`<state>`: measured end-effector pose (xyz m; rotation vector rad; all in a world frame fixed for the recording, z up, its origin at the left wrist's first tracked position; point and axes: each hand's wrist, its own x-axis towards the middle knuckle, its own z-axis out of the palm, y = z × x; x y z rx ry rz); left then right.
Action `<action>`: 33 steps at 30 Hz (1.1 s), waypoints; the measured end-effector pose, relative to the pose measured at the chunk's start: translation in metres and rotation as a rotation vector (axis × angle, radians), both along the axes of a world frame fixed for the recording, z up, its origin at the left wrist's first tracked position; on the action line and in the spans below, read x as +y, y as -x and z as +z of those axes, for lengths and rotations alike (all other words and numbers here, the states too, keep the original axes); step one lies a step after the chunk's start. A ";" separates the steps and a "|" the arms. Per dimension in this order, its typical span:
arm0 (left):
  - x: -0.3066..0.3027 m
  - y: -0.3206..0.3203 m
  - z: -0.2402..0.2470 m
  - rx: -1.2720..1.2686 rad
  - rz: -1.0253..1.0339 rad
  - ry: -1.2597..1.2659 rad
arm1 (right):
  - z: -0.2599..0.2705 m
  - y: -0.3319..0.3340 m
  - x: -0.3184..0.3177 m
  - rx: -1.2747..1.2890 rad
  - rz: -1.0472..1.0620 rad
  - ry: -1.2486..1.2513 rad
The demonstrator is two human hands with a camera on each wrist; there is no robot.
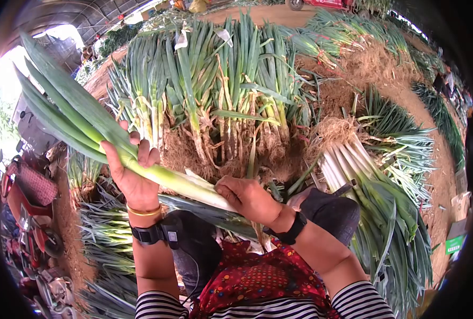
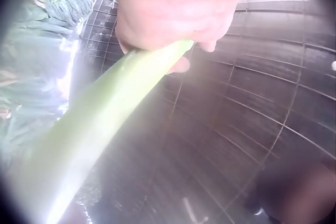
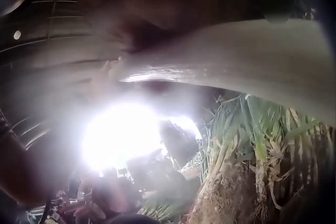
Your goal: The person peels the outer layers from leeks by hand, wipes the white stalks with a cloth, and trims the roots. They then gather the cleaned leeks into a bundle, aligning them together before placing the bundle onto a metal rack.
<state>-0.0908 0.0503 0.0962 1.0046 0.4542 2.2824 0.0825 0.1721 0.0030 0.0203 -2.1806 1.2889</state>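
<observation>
A large green onion (image 1: 178,182) lies slantwise across the head view, its leaves up to the left and its pale stalk down to the right. My left hand (image 1: 135,178) grips it where the green begins, fingers curled round the far side. In the left wrist view the pale stalk (image 2: 100,113) runs down and left from that hand. My right hand (image 1: 252,198) pinches the white lower end between thumb and curled fingers, hiding the tip. A thin loose strip of skin (image 1: 196,175) stands off the stalk beside the right thumb. Glare and blur veil the right wrist view.
Upright green onions with soil-covered roots (image 1: 226,127) stand in front. A trimmed bundle (image 1: 375,196) lies at my right knee, roots facing away. More onions (image 1: 109,228) lie at the left. A red motor tricycle (image 1: 31,207) is parked far left, and a green box (image 1: 454,244) sits far right.
</observation>
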 end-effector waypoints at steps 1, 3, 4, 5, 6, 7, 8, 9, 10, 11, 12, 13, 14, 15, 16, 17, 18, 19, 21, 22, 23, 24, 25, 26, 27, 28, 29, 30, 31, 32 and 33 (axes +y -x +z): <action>-0.001 0.000 -0.001 -0.003 0.002 0.004 | -0.002 0.000 0.000 -0.003 0.002 0.004; -0.001 0.000 -0.003 -0.005 -0.068 0.012 | -0.006 0.000 0.001 -0.075 0.060 0.092; -0.001 0.001 -0.006 -0.007 -0.069 0.013 | -0.007 -0.001 0.000 -0.077 0.059 0.093; 0.000 0.001 -0.010 0.048 -0.137 -0.014 | -0.008 -0.002 -0.002 -0.137 0.045 0.109; 0.000 0.001 -0.012 0.103 -0.206 -0.041 | -0.009 -0.003 -0.003 -0.196 0.030 0.125; 0.000 0.002 -0.013 0.129 -0.230 -0.030 | -0.013 -0.002 -0.004 -0.198 0.029 0.125; 0.000 0.001 -0.015 0.125 -0.230 -0.030 | -0.019 0.000 -0.005 -0.202 0.060 0.166; 0.002 -0.002 -0.015 0.118 -0.216 -0.011 | -0.024 0.001 -0.006 -0.206 0.090 0.206; 0.003 -0.006 -0.014 0.111 -0.205 0.009 | -0.027 0.001 -0.005 -0.210 0.089 0.209; 0.005 -0.013 -0.006 0.073 -0.156 0.113 | -0.029 0.001 -0.004 -0.249 0.076 0.260; 0.006 -0.016 -0.009 0.071 -0.156 0.114 | -0.029 0.001 -0.003 -0.287 0.064 0.309; 0.008 -0.018 -0.011 0.032 0.136 0.328 | -0.025 0.000 -0.001 -0.321 0.029 0.295; 0.010 -0.022 -0.012 -0.007 0.431 0.538 | -0.027 -0.001 0.000 -0.320 0.029 0.295; 0.013 -0.029 -0.011 -0.067 0.415 0.548 | -0.031 0.000 0.000 -0.332 0.051 0.313; 0.013 -0.024 -0.017 -0.067 0.414 0.550 | -0.037 0.001 0.000 -0.345 0.071 0.333; 0.013 -0.016 -0.026 -0.049 0.327 0.532 | -0.050 0.005 -0.002 -0.379 0.114 0.375; 0.013 -0.011 -0.033 -0.033 0.238 0.513 | -0.060 0.005 -0.004 -0.382 0.111 0.377; 0.013 -0.012 -0.032 -0.080 0.142 0.481 | -0.067 0.004 -0.005 -0.477 0.128 0.402; 0.013 -0.018 -0.029 -0.052 0.008 0.389 | -0.079 0.005 -0.003 -0.631 0.162 0.439; 0.013 -0.022 -0.028 -0.022 -0.119 0.291 | -0.078 0.003 -0.001 -0.633 0.160 0.440; 0.014 -0.024 -0.026 0.084 -0.083 0.280 | -0.076 0.000 0.002 -0.640 0.125 0.606; 0.014 -0.023 -0.024 0.080 -0.083 0.280 | -0.075 -0.001 0.003 -0.645 0.090 0.772; 0.013 -0.019 -0.022 0.109 -0.015 0.283 | -0.074 -0.001 0.002 -0.602 0.081 0.833; 0.012 -0.015 -0.018 0.139 0.053 0.287 | -0.071 -0.007 0.002 -0.606 0.083 0.835; 0.011 -0.009 -0.014 0.079 0.112 0.299 | -0.065 -0.016 0.003 -0.632 0.141 0.823; 0.012 -0.006 -0.011 0.078 0.116 0.300 | -0.059 -0.023 0.005 -0.657 0.200 0.806; 0.012 -0.003 -0.008 0.045 0.179 0.322 | -0.081 -0.021 0.005 -0.509 0.390 0.844; 0.013 -0.001 -0.006 0.013 0.241 0.344 | -0.087 -0.022 0.004 -0.509 0.393 0.841; 0.013 -0.001 -0.006 -0.017 0.225 0.326 | -0.076 -0.023 -0.001 -0.382 0.291 0.681; 0.014 -0.001 -0.007 -0.016 0.224 0.327 | -0.064 -0.024 -0.005 -0.253 0.186 0.523; 0.015 -0.004 -0.008 -0.035 0.287 0.356 | -0.052 -0.026 -0.008 -0.253 0.183 0.527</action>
